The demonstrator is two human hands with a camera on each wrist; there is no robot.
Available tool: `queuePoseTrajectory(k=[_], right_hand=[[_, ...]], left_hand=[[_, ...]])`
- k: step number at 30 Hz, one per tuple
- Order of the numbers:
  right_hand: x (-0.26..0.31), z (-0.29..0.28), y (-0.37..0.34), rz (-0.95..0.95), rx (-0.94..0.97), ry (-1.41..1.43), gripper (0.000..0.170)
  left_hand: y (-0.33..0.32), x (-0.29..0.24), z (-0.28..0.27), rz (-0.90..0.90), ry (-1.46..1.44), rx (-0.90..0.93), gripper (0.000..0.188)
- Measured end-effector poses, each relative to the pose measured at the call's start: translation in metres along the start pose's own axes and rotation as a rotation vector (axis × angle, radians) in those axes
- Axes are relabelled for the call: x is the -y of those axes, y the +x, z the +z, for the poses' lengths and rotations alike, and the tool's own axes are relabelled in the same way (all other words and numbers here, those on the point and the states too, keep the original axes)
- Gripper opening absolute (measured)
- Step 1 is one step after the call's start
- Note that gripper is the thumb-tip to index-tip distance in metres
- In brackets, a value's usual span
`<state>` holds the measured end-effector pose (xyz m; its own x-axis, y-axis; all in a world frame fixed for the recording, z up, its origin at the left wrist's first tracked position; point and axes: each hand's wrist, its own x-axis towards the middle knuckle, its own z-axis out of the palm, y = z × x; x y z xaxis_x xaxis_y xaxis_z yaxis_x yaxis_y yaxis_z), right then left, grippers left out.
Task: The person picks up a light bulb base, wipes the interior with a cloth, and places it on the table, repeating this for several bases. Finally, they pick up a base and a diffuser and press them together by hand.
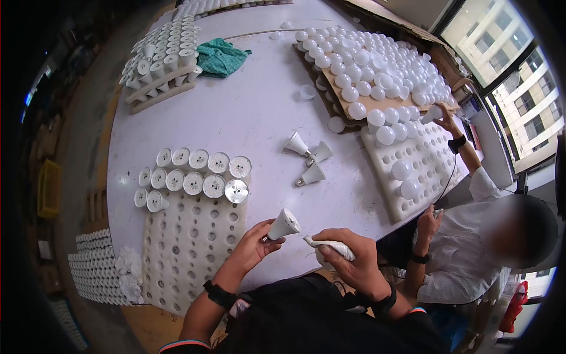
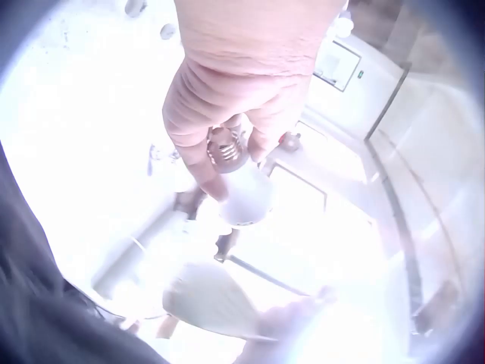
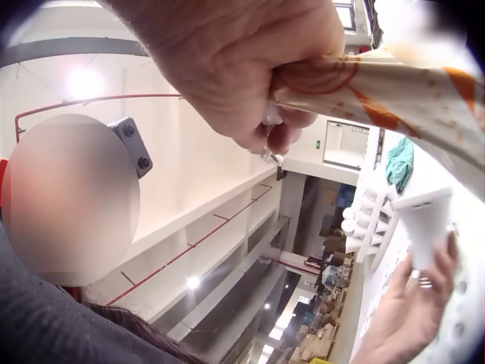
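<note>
Holding bulb housing in left hand, near pouch in right hand.

I sit at a broad white table, scuffed near my side. To the table's left I see a dull grey-brown floor, with a yellow crate beyond the table's edge. Past the table's far right corner stands a dark-framed window, daylight in it and a pale building outside. High above the table, my right wrist view shows a whitish ceiling, a red pipe and a glowing lamp. From my left wrist, glare bleaches much of the room.
</note>
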<state>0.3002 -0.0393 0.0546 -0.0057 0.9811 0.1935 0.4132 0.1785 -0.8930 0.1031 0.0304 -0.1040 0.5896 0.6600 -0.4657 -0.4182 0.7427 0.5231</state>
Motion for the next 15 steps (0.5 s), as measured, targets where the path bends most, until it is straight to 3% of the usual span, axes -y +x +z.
queuePoseTrajectory(k=[4,8,10,13,15], right_hand=[[-0.001,-0.014,-0.007,0.004,0.024,-0.053,0.015],[-0.002,-0.021,-0.014,0.085,0.049,-0.042,0.018],[0.001,-0.021,-0.011,0.02,0.058,-0.063,0.016],[0.0,-0.023,-0.01,-0.01,0.11,-0.05,0.018],[-0.002,-0.022,-0.008,-0.065,0.108,-0.068,0.021]], left_hand=[[0.07,0.036,-0.012,-0.051,0.136,-0.084,0.037],[0.104,0.057,-0.004,0.054,0.291,-0.101,0.037],[0.098,0.055,0.004,0.503,0.98,-0.235,0.038],[0.047,0.03,0.01,0.665,0.994,-0.329,0.035],[0.009,0.017,-0.037,0.759,1.114,-0.509,0.031]])
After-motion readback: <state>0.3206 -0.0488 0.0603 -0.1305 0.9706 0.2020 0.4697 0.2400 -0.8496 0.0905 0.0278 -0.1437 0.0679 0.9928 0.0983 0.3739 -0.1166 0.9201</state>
